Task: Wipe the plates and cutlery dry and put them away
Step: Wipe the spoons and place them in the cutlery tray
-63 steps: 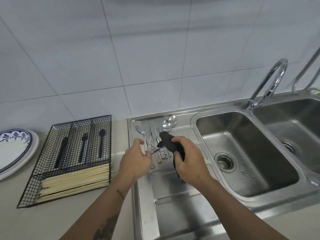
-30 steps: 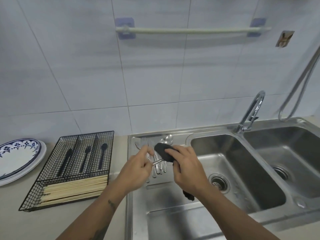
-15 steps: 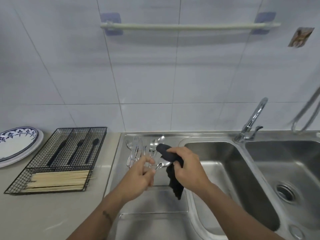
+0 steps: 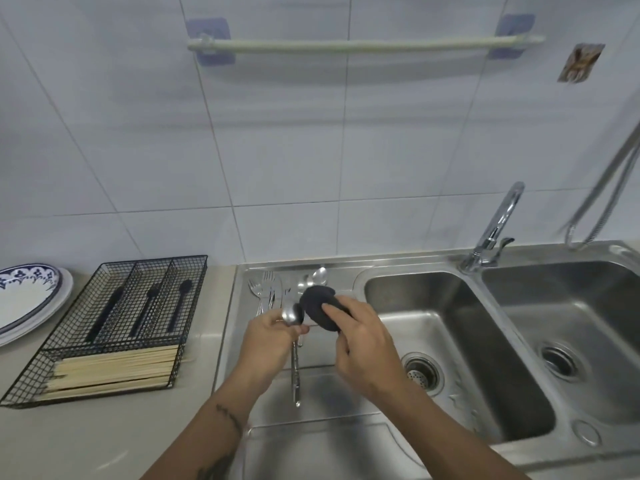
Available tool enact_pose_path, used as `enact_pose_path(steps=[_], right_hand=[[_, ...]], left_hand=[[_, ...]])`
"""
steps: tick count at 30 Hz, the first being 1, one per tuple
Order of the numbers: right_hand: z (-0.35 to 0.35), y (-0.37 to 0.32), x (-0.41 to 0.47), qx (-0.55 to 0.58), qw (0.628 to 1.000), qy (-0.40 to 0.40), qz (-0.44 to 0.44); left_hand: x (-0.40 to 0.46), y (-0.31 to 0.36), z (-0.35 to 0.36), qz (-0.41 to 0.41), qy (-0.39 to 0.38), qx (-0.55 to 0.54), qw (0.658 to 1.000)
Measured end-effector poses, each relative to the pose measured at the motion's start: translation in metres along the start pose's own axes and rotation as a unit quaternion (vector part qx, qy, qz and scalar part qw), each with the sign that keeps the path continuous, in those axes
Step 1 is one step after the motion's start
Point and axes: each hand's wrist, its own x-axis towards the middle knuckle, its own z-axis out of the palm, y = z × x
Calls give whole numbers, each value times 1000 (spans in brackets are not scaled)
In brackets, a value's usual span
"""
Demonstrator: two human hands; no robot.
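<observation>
over the steel sink [image 4: 460,344], left hand [image 4: 268,336] grips a spoon [image 4: 293,327], right hand [image 4: 360,344] a dark cloth [image 4: 318,306].

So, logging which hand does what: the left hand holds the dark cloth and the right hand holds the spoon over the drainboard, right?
No, the hands are swapped. In the head view, the left hand holds the spoon and the right hand holds the dark cloth, over the drainboard.

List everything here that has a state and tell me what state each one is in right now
Left hand: pinches the spoon near its bowl.
Spoon: held, handle hanging down.
Right hand: grips the cloth.
Cloth: bunched, against the spoon's bowl.
Cutlery: lying on the drainboard.
Basket: holds black utensils and chopsticks.
Plates: stacked.
Tap: no water running.
Rail: bare.
</observation>
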Motion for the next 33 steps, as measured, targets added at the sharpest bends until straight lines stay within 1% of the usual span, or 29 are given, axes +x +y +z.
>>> enact_pose_path(steps=[2,4,7,9,11,14,16,19,22,26,29,31,33], right_hand=[[4,-14,1,10,1000,13,22],[10,-34,1,20,999,18,40],[24,-71,-4,21,999,-8,43],[37,-87,-11,-22,999,-21,24],[48,-91,-17,-69,997,-16,16],[52,-90,-22,-84,995,5,60],[51,-99,-21,-86,994,24,59],[51,-119,-17,-111,993,42,29],[47,-122,-16,-127,990,43,45],[38,-117,-12,-96,994,30,49],[35,-111,-11,-78,995,52,36],[35,-106,-14,-73,995,69,28],[35,-106,-17,-93,991,94,27]], left_hand=[[1,0,-9,-23,27,-55,998],[-1,4,-19,-46,31,-121,991],[-4,11,-33,-67,55,-216,973],[-6,17,-43,-79,87,-271,955],[-7,21,-56,-85,98,-318,939],[-8,20,-74,-101,95,-344,929],[-11,19,-80,-102,85,-353,926],[-18,21,-83,-102,56,-369,922],[-23,23,-87,-110,22,-388,915],[-29,18,-92,-120,-49,-411,903],[-30,14,-101,-89,-98,-435,890],[-28,12,-107,-69,-108,-437,890],[-28,10,-110,-64,-98,-427,897]])
